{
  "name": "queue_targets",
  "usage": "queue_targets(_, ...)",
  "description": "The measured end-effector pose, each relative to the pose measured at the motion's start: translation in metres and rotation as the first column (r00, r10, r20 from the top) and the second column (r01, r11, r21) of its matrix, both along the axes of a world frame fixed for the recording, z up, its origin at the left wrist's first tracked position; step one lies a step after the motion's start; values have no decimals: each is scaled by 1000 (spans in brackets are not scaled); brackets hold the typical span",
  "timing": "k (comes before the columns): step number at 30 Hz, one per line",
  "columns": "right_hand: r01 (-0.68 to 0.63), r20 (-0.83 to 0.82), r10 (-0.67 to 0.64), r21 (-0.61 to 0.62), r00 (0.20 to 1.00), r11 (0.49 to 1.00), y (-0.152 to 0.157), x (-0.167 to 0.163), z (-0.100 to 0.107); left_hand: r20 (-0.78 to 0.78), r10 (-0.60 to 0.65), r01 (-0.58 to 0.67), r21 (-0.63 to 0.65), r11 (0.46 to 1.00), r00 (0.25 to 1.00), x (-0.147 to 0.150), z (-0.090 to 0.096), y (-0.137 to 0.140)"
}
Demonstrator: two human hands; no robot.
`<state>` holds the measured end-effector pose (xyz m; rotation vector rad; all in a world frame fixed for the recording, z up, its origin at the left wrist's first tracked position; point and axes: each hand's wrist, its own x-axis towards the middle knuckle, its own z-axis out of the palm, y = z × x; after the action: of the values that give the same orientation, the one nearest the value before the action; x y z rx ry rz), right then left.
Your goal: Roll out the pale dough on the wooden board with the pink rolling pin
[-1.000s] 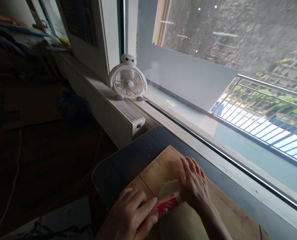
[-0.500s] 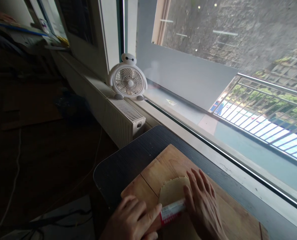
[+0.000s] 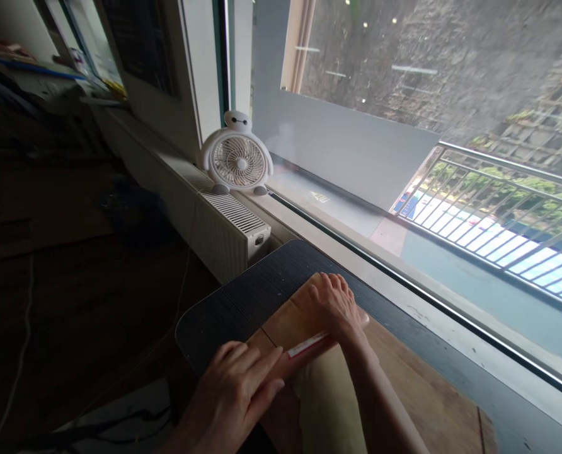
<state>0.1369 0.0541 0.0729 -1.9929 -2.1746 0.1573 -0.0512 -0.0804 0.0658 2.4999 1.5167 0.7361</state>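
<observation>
A wooden rolling pin (image 3: 313,354) with a red and white label lies across a sheet of pale dough (image 3: 332,400) on a wooden board (image 3: 432,378). Over the pin's near-left end rests my left hand (image 3: 236,381), its fingers stretched out and lying flat rather than wrapped round. My right hand (image 3: 334,304) presses its palm on the other end, fingers extended forward past the pin towards the board's far corner. The right forearm hides part of the dough. Most of the sheet shows on my side of the pin.
The board sits on a dark table (image 3: 243,302) with a rounded corner. Beyond it are a white radiator (image 3: 234,236) and a white character-shaped fan (image 3: 238,161) beside a large window. Pale cables (image 3: 23,353) cross the dark floor at left.
Both hands and the rolling pin have moved forward, away from me. The pin has turned, hiding more of its label, and more dough lies behind it.
</observation>
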Motion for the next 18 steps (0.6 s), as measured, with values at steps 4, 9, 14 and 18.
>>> queue_targets(4,-49,54,45,71,998,996,-46,24,-6,-10,-75,76,56,996,997,0,-16,-11)
queue_targets(9,-87,188,59,144,980,986,-125,78,-30,-9,-235,234,146,961,972,10,-40,-22)
queue_targets(14,-75,183,53,113,982,991,-109,71,-27,-7,-192,192,60,979,981,11,-23,-15)
queue_targets(18,12,71,-17,62,997,998,-43,27,-10,-14,-59,59,-2,998,998,6,-8,-1)
